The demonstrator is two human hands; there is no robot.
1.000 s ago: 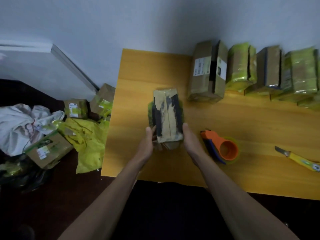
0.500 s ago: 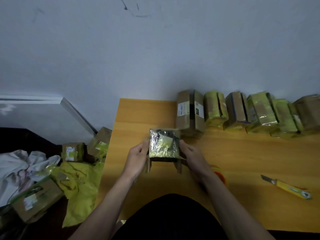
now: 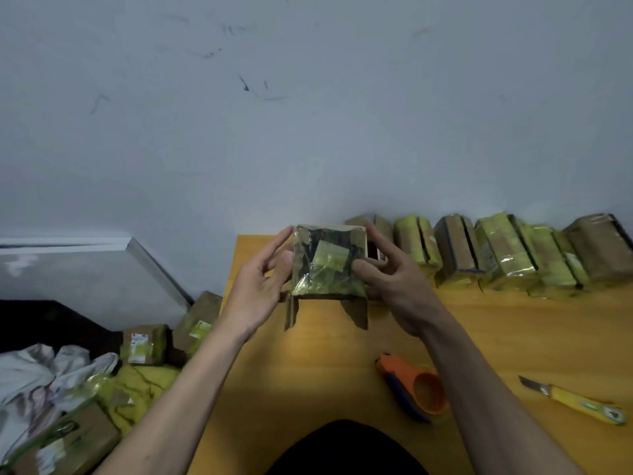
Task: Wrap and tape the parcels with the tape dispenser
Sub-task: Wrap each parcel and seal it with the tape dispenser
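A small cardboard parcel (image 3: 329, 262), its near face covered in shiny film with a yellow-green patch, is being held up above the far left part of the wooden table (image 3: 496, 341), two loose flaps hanging from its lower edge. The left hand (image 3: 255, 289) is pressing its left side with thumb and extended fingers; the right hand (image 3: 387, 272) is gripping the right side, thumb on the front. To do this well, both flaps probably need folding flat and holding while one hand is reaching for the orange tape dispenser (image 3: 416, 389) lying near the right forearm. A yellow utility knife (image 3: 575, 402) is lying further right, and a row of wrapped parcels (image 3: 496, 255) is standing along the wall. The parcel's far side is hidden, and its dark contents are hard to make out.
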